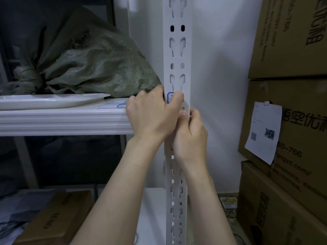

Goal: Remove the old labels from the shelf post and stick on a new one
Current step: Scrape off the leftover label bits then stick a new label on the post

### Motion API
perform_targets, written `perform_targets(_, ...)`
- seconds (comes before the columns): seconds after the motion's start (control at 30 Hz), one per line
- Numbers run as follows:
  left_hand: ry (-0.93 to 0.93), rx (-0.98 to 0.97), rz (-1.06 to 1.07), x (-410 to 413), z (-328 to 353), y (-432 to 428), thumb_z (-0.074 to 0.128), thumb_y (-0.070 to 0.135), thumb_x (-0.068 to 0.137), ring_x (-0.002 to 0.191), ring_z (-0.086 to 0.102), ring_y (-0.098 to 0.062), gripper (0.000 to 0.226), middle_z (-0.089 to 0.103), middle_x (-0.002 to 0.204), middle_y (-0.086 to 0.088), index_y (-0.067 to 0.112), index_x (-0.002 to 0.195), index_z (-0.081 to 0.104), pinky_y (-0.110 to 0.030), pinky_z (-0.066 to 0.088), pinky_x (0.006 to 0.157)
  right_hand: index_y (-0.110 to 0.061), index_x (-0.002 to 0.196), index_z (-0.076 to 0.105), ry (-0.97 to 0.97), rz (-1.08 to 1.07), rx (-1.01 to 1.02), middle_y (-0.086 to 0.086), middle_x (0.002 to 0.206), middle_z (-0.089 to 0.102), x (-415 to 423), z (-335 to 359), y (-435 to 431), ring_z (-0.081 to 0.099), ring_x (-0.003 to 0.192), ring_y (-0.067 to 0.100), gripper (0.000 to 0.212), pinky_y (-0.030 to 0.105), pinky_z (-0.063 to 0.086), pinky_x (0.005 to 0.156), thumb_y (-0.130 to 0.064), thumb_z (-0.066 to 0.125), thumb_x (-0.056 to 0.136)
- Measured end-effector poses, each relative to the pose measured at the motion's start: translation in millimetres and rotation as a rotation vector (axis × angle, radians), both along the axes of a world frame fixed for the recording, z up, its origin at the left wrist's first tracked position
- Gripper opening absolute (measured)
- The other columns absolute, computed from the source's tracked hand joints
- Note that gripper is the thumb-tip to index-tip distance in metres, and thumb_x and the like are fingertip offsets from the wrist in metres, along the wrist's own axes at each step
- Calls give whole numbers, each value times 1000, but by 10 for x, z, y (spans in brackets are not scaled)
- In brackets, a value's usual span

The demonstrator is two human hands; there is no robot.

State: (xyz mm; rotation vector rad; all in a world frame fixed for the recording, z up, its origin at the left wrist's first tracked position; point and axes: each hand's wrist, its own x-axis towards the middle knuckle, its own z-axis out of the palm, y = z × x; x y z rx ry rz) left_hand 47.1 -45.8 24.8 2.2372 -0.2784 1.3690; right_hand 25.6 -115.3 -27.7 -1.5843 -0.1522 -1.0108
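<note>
A white perforated shelf post (177,55) runs up the middle of the view. On its face at shelf height sits a blue-framed label (170,97), mostly covered by fingers. My left hand (152,114) lies against the post with its fingers curled over the label. Just below it, my right hand (190,133) has curled fingers, and its fingertips pinch at the post's face under the label. What they pinch is hidden. A white sheet with more blue-framed labels (122,105) lies on the shelf beside the post.
The white shelf board (62,121) carries a white plate (53,101) and a green woven sack (92,59). Stacked cardboard boxes (292,121) stand at right, one with a paper slip (263,133). Another box (58,218) lies lower left.
</note>
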Motion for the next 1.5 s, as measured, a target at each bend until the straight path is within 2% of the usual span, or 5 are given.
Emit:
perform_targets(0.13,-61,44,27,14,-39,29,8,55,74,69,41,-22,52,31,54,7,18,64,43,-32,22,69,-14,95,53,-2,0,0,-12,67,55,-13,2,-4,51,61,-11,18,10,37,53,-25,41,103)
perform_targets(0.27,-44,68,70,29,-40,15,8,75,82,71,48,-21,68,45,60,5,21,65,46,-36,30,72,-14,93,53,-7,10,7,-11,67,57,-16,5,1,53,61,-10,20,11,38,53,-26,41,103)
perform_targets(0.5,-59,64,13,51,-58,45,22,63,89,72,44,-23,52,45,64,3,20,64,38,-33,23,71,-14,90,52,-14,4,6,-10,66,55,-18,0,2,51,60,-9,19,11,37,53,-24,42,103)
perform_targets(1.1,-53,102,46,39,-66,55,7,69,84,76,48,-23,63,55,71,-2,21,71,45,-34,23,71,-13,98,56,-10,12,21,-12,69,56,-6,-1,5,52,63,-11,19,10,38,56,-24,42,103)
perform_targets(1.5,7,87,-34,25,-31,73,29,56,96,78,42,-21,47,49,71,2,19,69,40,-33,23,73,-11,96,55,-6,22,12,-11,68,55,-26,1,0,52,61,-9,20,12,38,54,-23,41,103)
